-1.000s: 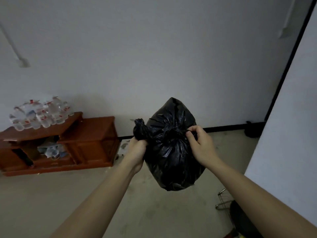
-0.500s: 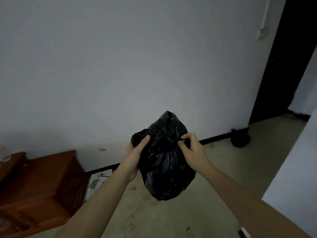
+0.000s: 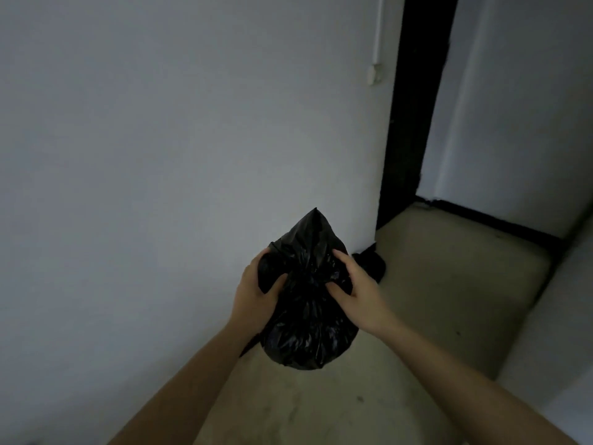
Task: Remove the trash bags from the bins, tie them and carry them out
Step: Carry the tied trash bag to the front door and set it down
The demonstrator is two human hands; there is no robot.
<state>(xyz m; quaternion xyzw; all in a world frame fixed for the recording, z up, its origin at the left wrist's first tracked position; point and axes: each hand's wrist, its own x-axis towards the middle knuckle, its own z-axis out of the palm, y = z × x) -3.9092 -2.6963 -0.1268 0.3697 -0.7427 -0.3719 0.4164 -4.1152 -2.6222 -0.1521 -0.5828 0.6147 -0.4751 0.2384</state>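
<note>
A full black trash bag (image 3: 308,319) hangs in the air in front of me, its gathered neck bunched near the top. My left hand (image 3: 256,290) grips the bag's upper left side, thumb pressed into the plastic. My right hand (image 3: 356,290) holds the upper right side at the knotted part. Both hands are closed on the plastic. A pointed flap of the bag sticks up above the hands. No bin is in view.
A plain white wall (image 3: 179,162) fills the left and centre. A dark doorway (image 3: 414,110) opens at the right, with beige floor (image 3: 449,284) leading through it. A small black object (image 3: 372,264) lies on the floor at the wall's corner. Another white wall (image 3: 561,332) stands at the far right.
My view has swung right: the wooden cabinet has left the frame and the dark doorway is now closer. Both hands keep hold of the bag and have shifted their grip slightly.
</note>
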